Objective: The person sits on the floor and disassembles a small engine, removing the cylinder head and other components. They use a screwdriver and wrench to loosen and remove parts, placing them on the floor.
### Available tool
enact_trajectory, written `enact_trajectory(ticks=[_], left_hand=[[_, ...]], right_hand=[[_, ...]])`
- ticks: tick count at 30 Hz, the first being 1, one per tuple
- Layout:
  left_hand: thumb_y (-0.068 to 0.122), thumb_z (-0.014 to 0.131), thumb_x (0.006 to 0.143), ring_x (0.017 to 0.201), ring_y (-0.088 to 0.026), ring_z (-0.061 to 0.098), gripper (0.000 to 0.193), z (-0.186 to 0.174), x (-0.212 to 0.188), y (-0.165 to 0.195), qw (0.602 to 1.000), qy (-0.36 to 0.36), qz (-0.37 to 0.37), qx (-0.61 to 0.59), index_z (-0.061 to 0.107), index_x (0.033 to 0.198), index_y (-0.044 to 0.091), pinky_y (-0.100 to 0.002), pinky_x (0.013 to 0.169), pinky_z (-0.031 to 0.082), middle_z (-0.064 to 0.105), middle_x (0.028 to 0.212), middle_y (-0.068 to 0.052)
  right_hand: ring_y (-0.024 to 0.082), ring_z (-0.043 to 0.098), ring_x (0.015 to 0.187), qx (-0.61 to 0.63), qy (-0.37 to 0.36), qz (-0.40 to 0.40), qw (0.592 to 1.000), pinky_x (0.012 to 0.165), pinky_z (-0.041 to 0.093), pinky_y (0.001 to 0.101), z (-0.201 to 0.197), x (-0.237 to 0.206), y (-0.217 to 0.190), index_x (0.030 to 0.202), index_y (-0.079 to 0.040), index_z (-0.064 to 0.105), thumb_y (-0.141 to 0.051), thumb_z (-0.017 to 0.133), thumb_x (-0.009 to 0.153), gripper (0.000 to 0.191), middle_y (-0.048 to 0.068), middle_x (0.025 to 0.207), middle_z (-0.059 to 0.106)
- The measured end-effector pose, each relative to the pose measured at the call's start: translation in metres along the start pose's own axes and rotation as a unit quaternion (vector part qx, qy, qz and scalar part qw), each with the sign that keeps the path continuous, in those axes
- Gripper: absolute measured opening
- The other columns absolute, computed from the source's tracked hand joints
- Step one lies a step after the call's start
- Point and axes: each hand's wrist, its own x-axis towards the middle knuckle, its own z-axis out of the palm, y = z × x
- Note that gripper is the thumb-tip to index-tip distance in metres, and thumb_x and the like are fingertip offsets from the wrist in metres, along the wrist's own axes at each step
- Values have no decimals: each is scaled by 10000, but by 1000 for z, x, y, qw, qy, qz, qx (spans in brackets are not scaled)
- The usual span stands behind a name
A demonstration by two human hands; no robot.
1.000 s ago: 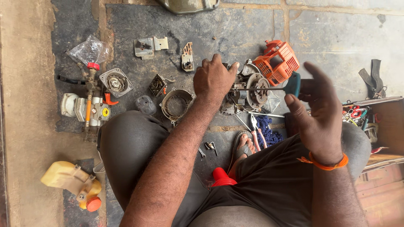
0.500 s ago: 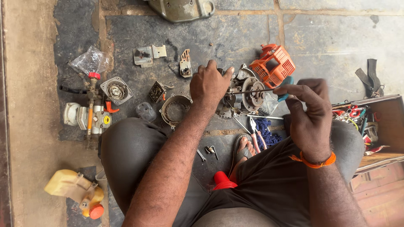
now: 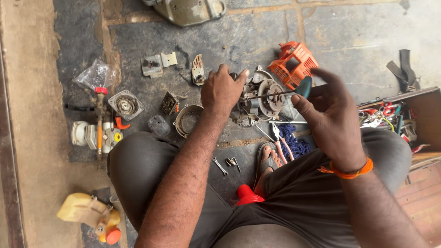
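Both hands are out over the stone floor [image 3: 358, 41] between my knees: my left hand [image 3: 223, 89] is closed down on top of the small engine block [image 3: 262, 98], fingers curled over its upper edge, and my right hand [image 3: 328, 112] holds the teal-handled screwdriver [image 3: 294, 90], thumb and fingers loosely pinching the handle, the rest of the palm fairly open. Its thin shaft runs level to the left and its tip meets the round metal face of the engine. Just behind the engine lies an orange plastic cover [image 3: 294, 64], nearly touching the screwdriver handle. Left of my left wrist sit a round metal ring housing [image 3: 187, 120], a small dark cap [image 3: 159, 125] and loose grey brackets [image 3: 158, 64]; farther left are a recoil part [image 3: 125, 104], a clear plastic bag [image 3: 94, 76] and a white and yellow carburettor assembly [image 3: 98, 135]. Pliers [image 3: 280, 140] and a blue rag [image 3: 294, 144] lie by my sandalled foot [image 3: 267, 158], a red funnel [image 3: 248, 196] against my shorts. A toolbox [image 3: 404, 117] is cut off at the right edge, a yellow fuel tank [image 3: 87, 213] sits at lower left, and a grey casing [image 3: 188, 10] is clipped at the top. My forearm hides the engine's near left side, so I cannot tell what my left fingertips press on.
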Motion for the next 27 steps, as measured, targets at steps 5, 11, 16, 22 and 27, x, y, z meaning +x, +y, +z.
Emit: enact_trajectory(ticks=[5,11,16,22,27], left_hand=[[682,572,930,939,-241,706,703,-4,-4,0,1000,-18,-5,17,568,1339,109,-393,728,608,693,1020,-112],[723,553,927,1081,-282,672,801,2,0,-4,1000,6,19,-5,509,1412,88,-433,819,604,652,1155,-150],[781,553,915,1277,-367,517,877,-7,-6,2,1000,20,21,-3,472,1436,80,-516,892,579,484,1393,-248],[408,731,909,1349,-327,492,506,-42,-39,3,986,25,157,53,631,1350,180,-542,1087,476,525,1460,-135],[234,764,877,1410,-362,407,381,-47,-71,-7,954,21,290,74,714,1255,227,-568,1157,357,472,1531,-126]], right_hand=[[173,713,1139,35,-81,-7,996,968,571,319,-8,8,-3,1425,-20,548,-138,695,968,495,96,1204,740],[256,656,1023,-214,20,-196,957,857,545,364,-8,6,-3,1222,-97,729,-14,755,923,311,203,1132,665],[223,649,805,-136,-2,-48,990,742,532,343,-6,0,5,1386,-166,706,-55,683,1014,389,137,910,697],[160,714,993,-17,1,-159,987,866,560,317,1,2,2,1251,-42,652,-109,701,1055,213,103,1116,738],[246,733,1039,-118,0,-189,975,825,580,378,-2,0,-7,1233,-45,688,12,634,948,296,140,1206,723]])
